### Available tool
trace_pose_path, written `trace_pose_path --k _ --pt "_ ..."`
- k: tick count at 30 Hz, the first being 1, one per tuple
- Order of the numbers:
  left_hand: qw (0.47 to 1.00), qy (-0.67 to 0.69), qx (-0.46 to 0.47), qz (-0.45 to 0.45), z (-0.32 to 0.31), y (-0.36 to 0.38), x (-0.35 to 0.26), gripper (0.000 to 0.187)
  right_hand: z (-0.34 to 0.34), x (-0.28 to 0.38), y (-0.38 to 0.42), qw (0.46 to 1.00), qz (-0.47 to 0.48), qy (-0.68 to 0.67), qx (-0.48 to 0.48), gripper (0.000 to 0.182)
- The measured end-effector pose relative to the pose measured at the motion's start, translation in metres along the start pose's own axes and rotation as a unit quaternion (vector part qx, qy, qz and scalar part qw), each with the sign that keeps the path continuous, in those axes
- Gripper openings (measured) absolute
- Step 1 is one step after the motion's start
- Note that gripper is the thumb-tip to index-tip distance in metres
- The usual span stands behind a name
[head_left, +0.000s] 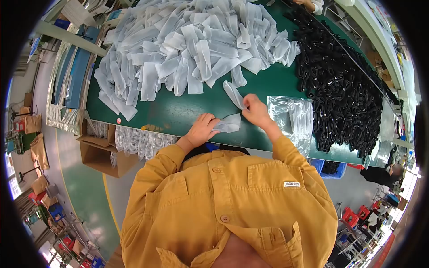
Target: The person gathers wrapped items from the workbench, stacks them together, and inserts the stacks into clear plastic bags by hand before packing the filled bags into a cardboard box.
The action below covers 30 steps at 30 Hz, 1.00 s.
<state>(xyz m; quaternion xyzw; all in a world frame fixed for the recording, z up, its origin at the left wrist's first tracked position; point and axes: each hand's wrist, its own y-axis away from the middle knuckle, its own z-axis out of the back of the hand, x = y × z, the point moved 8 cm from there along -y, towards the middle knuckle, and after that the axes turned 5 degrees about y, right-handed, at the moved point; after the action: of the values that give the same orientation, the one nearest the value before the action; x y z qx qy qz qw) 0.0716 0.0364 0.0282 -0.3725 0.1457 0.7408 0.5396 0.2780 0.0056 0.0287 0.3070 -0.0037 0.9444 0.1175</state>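
Observation:
My left hand (203, 129) is closed on a translucent plastic sleeve (230, 123) near the table's front edge. To its right, my right hand (256, 110) pinches the lower end of another translucent sleeve (233, 94), which points up and left toward the pile. A large heap of similar whitish sleeves (178, 49) covers the back of the green table (178, 109). Clear plastic bags (291, 123) lie just right of my right hand. Farther right is a long pile of black coiled cables (342, 89).
Below the table's left front edge stand an open cardboard box (100, 156) and hanging clear bags (143, 142). Blue bins (333, 169) are under the right side. Another person's hand (308, 4) shows at the top right. A metal frame (69, 38) borders the left.

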Motion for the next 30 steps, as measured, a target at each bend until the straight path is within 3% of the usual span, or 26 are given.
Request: trace_pose_path --k 2,5,8,10,13,16,18,20,22,25,30 --pt "1.000 -0.002 0.012 -0.028 -0.004 -0.001 -0.003 0.047 0.016 -0.010 0.008 0.993 -0.107 -0.028 -0.030 0.033" --pt "0.998 0.005 0.053 -0.024 -0.017 0.000 0.002 0.047 -0.024 -0.018 0.005 0.987 -0.116 0.077 0.083 0.042" --pt "0.995 -0.066 -0.011 -0.070 0.010 -0.013 -0.021 0.046 -0.047 -0.010 0.004 0.998 -0.006 0.050 0.045 0.028" --pt "0.995 -0.080 0.003 -0.062 0.021 -0.022 -0.026 0.044 -0.042 0.010 0.013 0.997 0.068 0.026 0.018 0.026" --pt "0.995 -0.056 0.012 -0.086 0.014 -0.028 -0.013 0.042 -0.040 0.032 0.023 0.976 0.174 0.068 0.112 0.027" --pt "0.994 -0.035 0.048 -0.097 -0.005 -0.024 0.001 0.041 -0.033 0.020 0.010 0.965 0.172 0.089 0.176 0.028" --pt "0.993 -0.035 0.064 -0.097 -0.014 -0.018 0.006 0.045 0.009 0.033 -0.027 0.981 0.165 0.025 0.097 0.027" --pt "0.992 -0.043 0.064 -0.104 -0.017 -0.011 0.006 0.051 0.041 0.042 -0.070 0.982 0.165 0.071 -0.061 0.030" --pt "0.996 -0.018 0.058 -0.058 -0.013 -0.013 0.005 0.060 0.042 0.049 -0.103 0.974 0.183 0.090 -0.100 0.029" --pt "0.998 -0.029 0.037 -0.037 -0.008 -0.015 0.000 0.069 0.017 0.045 -0.133 0.930 0.213 0.261 -0.144 0.022" --pt "0.999 -0.048 0.006 0.001 -0.005 -0.011 0.005 0.068 0.013 0.036 -0.126 0.951 0.192 0.217 -0.104 0.019"
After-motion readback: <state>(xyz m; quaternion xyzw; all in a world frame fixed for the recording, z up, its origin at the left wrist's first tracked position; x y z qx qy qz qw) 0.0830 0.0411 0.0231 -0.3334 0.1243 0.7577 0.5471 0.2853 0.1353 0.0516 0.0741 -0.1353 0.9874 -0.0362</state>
